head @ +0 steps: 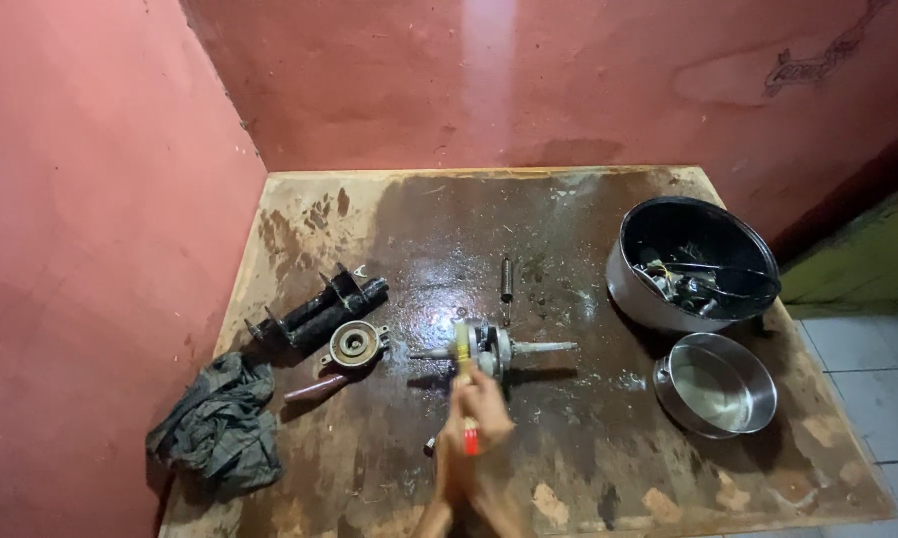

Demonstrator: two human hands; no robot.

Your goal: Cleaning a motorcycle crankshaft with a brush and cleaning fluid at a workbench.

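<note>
**Brush on the crankshaft, hands bunched at the near edge**

Both hands are blurred and overlap low in the frame, so where the left hand (447, 476) ends and the right hand (484, 438) begins is hard to tell. Together they seem closed around a brush (465, 384) with a pale, yellowish handle and a red end, but which fingers grip it cannot be made out. The brush head reaches forward onto the crankshaft (491, 349), which lies on its side on the oily wooden table (588, 468).

Left of the crankshaft sit a round metal housing (355, 344), a black ribbed part (319, 311) and, nearer the table's left edge, a crumpled dark rag (220, 423). Just behind the crankshaft lies a small metal rod (507, 278). To its right stand a black tub (693, 261) full of parts and a shallow steel bowl (716, 384).

The tabletop looks wet and slick — my judgement is that hard brushing could roll or skid the unclamped crankshaft, or flick grime toward the bowl.
</note>
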